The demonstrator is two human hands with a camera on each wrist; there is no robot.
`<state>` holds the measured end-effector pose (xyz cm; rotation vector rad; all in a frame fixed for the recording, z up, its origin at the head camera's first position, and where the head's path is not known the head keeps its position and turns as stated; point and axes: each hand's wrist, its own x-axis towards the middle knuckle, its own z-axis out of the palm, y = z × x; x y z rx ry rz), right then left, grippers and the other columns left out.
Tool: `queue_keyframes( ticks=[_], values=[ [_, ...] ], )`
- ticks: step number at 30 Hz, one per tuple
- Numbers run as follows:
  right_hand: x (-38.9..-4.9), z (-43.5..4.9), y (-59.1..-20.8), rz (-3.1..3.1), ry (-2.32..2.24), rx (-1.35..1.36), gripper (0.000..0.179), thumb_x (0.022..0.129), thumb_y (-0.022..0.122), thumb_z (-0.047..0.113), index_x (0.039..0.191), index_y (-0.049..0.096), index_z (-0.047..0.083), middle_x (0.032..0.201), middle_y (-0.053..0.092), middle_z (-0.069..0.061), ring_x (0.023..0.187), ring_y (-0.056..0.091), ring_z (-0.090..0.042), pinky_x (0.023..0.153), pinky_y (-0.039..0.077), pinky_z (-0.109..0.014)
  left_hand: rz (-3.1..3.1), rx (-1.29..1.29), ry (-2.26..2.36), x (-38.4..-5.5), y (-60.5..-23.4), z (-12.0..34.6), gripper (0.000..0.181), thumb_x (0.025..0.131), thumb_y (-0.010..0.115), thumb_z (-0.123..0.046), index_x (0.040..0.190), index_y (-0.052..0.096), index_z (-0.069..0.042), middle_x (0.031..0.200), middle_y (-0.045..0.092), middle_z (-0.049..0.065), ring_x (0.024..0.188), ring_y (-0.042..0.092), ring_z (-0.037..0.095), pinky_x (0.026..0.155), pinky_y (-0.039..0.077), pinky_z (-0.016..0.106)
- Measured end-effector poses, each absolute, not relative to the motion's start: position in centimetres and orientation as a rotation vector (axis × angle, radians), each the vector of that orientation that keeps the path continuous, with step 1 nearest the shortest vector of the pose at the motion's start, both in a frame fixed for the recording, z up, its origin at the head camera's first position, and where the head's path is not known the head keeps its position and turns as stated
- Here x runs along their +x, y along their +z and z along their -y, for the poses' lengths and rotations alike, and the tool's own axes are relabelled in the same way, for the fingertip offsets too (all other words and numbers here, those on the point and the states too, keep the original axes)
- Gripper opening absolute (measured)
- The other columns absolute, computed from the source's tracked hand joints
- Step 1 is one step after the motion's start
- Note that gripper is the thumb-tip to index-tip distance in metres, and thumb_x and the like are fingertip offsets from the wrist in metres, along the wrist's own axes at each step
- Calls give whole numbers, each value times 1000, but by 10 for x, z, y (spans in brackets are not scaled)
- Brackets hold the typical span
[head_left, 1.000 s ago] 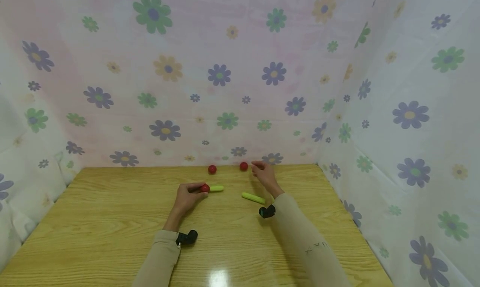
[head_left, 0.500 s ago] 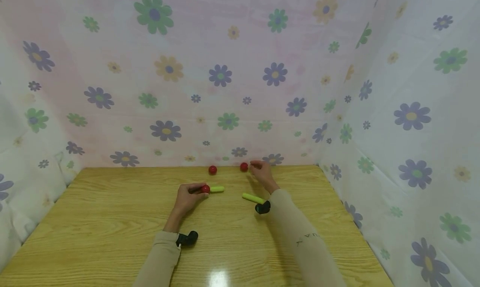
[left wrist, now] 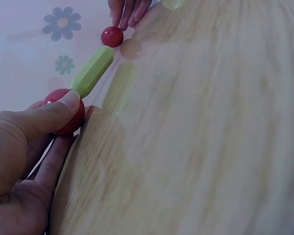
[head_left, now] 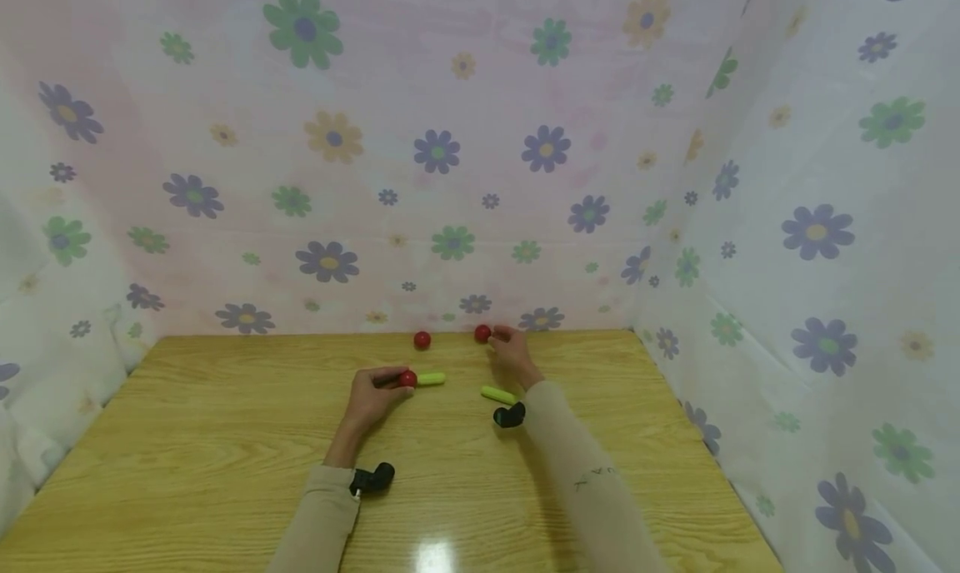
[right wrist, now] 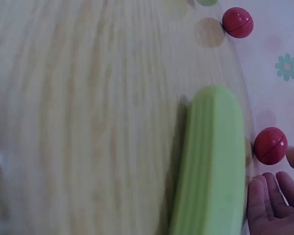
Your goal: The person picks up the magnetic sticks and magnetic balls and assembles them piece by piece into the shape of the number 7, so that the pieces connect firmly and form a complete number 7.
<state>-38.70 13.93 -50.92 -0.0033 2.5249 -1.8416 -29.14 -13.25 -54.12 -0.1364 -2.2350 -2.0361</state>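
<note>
While the left hand pinches a red ball between thumb and fingers — a green stick reaching rightward from it — the right hand, loosely bent with nothing gripped, has its fingertips at a second ball by the table's far edge, whether touching I cannot tell. A third ball sits left of that one, and a second stick lies nearer the viewer
</note>
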Motion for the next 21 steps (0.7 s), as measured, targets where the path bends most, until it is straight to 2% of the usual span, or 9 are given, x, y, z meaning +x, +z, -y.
queue_keyframes(
  ticks=[10, 21],
  values=[
    [-396, -125, -516, -2445, -1894, 68, 45, 102, 63, 14, 139, 53, -10, 134, 58, -28, 128, 55, -40, 111, 47, -47, 2242, -116, -2036, -288, -542, 135, 40, 82, 82, 5, 120, 72, 7, 126, 67, 28, 118, 65, 41, 93, 59, 25],
    [-394, -125, -511, -2406, -1956, 58, 29, 103, 62, 11, 126, 64, -7, 122, 63, -22, 114, 61, -35, 103, 53, -44, 2228, -126, -2051, -291, -544, 131, 41, 82, 80, 8, 121, 71, 8, 127, 65, 30, 120, 64, 42, 92, 58, 23]
  ],
)
